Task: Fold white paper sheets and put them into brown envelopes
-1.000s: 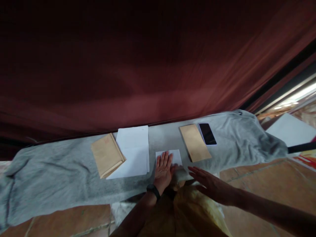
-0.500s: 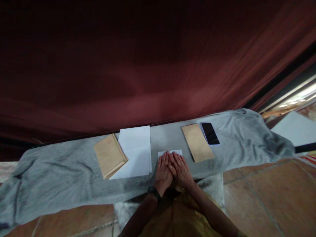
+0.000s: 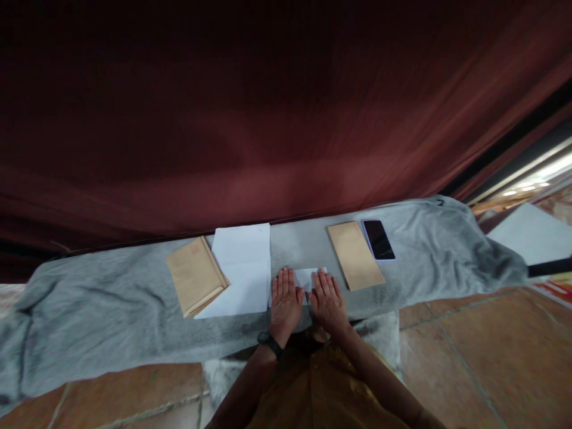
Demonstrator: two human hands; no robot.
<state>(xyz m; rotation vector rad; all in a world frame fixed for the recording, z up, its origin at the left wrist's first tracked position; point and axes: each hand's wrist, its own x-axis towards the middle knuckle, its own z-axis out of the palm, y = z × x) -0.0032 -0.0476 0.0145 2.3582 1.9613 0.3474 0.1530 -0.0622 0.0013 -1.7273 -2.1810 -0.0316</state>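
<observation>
Head view, items on and about the grey cloth (image 3: 111,313):

Small white paper (image 3: 304,279), one, lying flat directly in front of me, its middle bare between my hands; whether it is folded I cannot tell.

Left hand (image 3: 286,302), mine, palm down on the paper's left part; fingers straight and close together, thumb angled inward, nothing pinched. Black wristband (image 3: 270,344) on that wrist.

Right hand (image 3: 329,302), mine, palm down on the paper's right part; fingers extended and near one another, thumb held apart, nothing pinched.

White paper sheets (image 3: 243,271), a loose stack, just beside my left hand.

Brown envelopes (image 3: 194,277), several, stacked askew, overlapping the left side of those sheets.

Brown envelope (image 3: 357,256), lying slanted to the right of my right hand.

Smartphone (image 3: 379,240), dark screen upward, pale purple edge, just beside that envelope.

Dark red drape (image 3: 277,149), behind everything.
</observation>
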